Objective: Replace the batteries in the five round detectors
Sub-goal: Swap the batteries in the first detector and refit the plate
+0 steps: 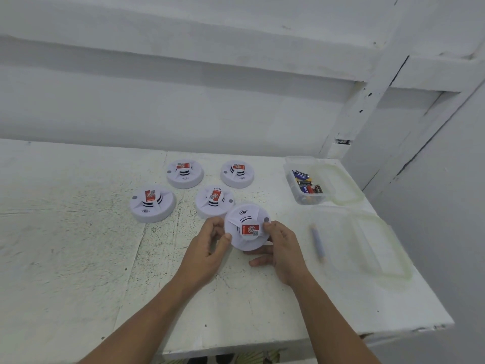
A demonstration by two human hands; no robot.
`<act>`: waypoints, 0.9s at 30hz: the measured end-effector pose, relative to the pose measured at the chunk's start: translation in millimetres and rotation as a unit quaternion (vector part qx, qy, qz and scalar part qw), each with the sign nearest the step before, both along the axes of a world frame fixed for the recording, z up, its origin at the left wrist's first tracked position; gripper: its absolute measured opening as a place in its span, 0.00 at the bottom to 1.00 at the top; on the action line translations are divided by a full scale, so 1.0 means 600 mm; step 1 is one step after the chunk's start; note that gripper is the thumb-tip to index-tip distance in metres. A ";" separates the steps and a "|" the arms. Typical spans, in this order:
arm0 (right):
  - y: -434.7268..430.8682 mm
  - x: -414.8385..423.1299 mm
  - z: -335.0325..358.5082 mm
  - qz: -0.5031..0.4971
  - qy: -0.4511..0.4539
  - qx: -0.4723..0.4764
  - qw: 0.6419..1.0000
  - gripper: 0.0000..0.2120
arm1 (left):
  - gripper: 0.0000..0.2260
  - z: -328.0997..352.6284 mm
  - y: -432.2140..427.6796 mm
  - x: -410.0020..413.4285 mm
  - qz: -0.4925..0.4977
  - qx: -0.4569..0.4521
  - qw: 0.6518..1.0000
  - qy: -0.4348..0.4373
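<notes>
I hold a round white detector (245, 227) with a red label tilted toward me, above the white table (78, 245). My left hand (210, 248) grips its left rim and my right hand (279, 248) grips its right rim and underside. Four more white detectors lie face up on the table: one at the left (152, 203), one at the back (185, 174), one at the back right (237, 174) and one in the middle (214, 202), just behind the held one. A clear tub (307, 181) of several batteries stands at the right.
A second clear container (367, 248) sits near the table's right edge, with a grey pen-like tool (317, 241) lying beside it. A clear lid (346, 182) lies behind the battery tub. A white wall and shelf rise behind the table.
</notes>
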State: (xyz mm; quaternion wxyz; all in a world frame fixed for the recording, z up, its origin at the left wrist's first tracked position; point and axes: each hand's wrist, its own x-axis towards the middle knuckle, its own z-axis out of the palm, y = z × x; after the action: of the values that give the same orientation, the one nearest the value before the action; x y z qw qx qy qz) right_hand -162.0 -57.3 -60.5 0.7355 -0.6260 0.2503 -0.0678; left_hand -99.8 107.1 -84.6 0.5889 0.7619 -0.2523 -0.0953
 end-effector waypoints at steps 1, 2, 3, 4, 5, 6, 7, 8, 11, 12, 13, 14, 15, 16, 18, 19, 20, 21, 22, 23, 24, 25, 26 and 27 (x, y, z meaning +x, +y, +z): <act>0.000 -0.001 -0.001 -0.002 0.000 0.000 1.000 0.16 | 0.10 -0.001 0.000 0.000 0.001 0.001 1.000 -0.002; 0.000 -0.001 -0.002 -0.003 -0.001 -0.003 1.000 0.16 | 0.10 -0.002 0.000 0.000 0.004 0.003 1.000 -0.002; 0.001 -0.002 -0.003 -0.004 -0.003 -0.005 1.000 0.17 | 0.10 -0.002 0.000 0.000 0.007 0.004 1.000 0.001; 0.001 -0.002 -0.004 -0.005 -0.004 -0.007 1.000 0.17 | 0.10 -0.003 0.000 0.001 0.010 0.005 1.000 0.002; 0.001 -0.002 -0.005 -0.006 -0.003 -0.010 1.000 0.17 | 0.10 -0.005 0.000 0.001 0.012 0.006 1.000 0.002; 0.001 -0.002 -0.006 -0.007 -0.003 -0.013 1.000 0.17 | 0.10 -0.005 0.000 0.000 0.014 0.007 1.000 -0.001; 0.001 -0.003 -0.006 -0.007 -0.003 -0.016 1.000 0.16 | 0.10 -0.005 0.000 0.000 0.016 0.008 1.000 -0.002; 0.001 -0.003 -0.007 -0.008 -0.002 -0.020 1.000 0.16 | 0.10 -0.004 0.000 -0.001 0.017 0.008 1.000 -0.004; 0.000 -0.003 -0.010 -0.013 0.003 -0.026 1.000 0.16 | 0.11 -0.002 -0.001 -0.002 0.015 0.007 1.000 -0.007; 0.000 -0.003 -0.012 -0.016 0.004 -0.026 1.000 0.17 | 0.11 -0.002 -0.001 -0.002 0.016 0.007 1.000 -0.008; 0.000 -0.002 -0.014 -0.018 0.004 -0.027 0.999 0.17 | 0.11 -0.002 0.000 -0.002 0.016 0.007 1.000 -0.007; 0.000 -0.002 -0.015 -0.020 0.004 -0.029 0.999 0.18 | 0.10 -0.002 0.000 -0.002 0.017 0.007 1.000 -0.007; 0.000 -0.003 -0.016 -0.022 0.004 -0.031 0.999 0.18 | 0.10 -0.003 0.000 -0.002 0.017 0.008 1.000 -0.009; -0.001 -0.002 -0.019 -0.024 0.006 -0.033 0.999 0.18 | 0.10 -0.003 0.001 -0.002 0.017 0.009 1.000 -0.010; -0.001 -0.002 -0.020 -0.030 0.007 -0.036 0.999 0.19 | 0.10 -0.003 0.000 -0.002 0.016 0.009 1.000 -0.010; 0.000 -0.001 -0.021 -0.033 0.006 -0.040 0.999 0.20 | 0.10 -0.003 0.000 -0.002 0.015 0.007 1.000 -0.009; 0.000 -0.001 -0.022 -0.036 0.008 -0.047 0.998 0.20 | 0.10 -0.003 0.000 -0.002 0.014 0.005 1.000 -0.007; 0.000 0.000 -0.023 -0.036 0.008 -0.052 0.998 0.20 | 0.10 -0.004 0.001 -0.002 0.014 0.005 1.000 -0.007; 0.001 -0.001 -0.022 -0.035 0.008 -0.052 0.998 0.20 | 0.10 -0.004 0.001 -0.002 0.014 0.006 1.000 -0.007; 0.000 -0.001 -0.021 -0.032 0.006 -0.047 0.998 0.18 | 0.11 -0.004 0.002 -0.003 0.014 0.007 1.000 -0.007; 0.001 -0.002 -0.019 -0.029 0.003 -0.039 0.999 0.17 | 0.11 -0.004 0.002 -0.003 0.015 0.008 1.000 -0.008; 0.000 -0.003 -0.018 -0.026 0.000 -0.032 0.999 0.17 | 0.11 -0.003 0.002 -0.003 0.014 0.007 1.000 -0.007; 0.000 -0.003 -0.017 -0.024 -0.003 -0.030 0.999 0.17 | 0.11 -0.002 0.002 -0.003 0.013 0.004 1.000 -0.004; 0.000 -0.004 -0.015 -0.023 -0.007 -0.029 0.999 0.17 | 0.10 -0.002 0.002 -0.003 0.011 -0.002 1.000 0.000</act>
State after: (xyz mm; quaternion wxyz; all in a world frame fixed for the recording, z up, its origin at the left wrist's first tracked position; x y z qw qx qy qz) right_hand -164.3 -57.5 -69.8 0.7169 -0.6408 0.2571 -0.0960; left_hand -101.6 108.3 -85.6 0.5911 0.7637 -0.2442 -0.0879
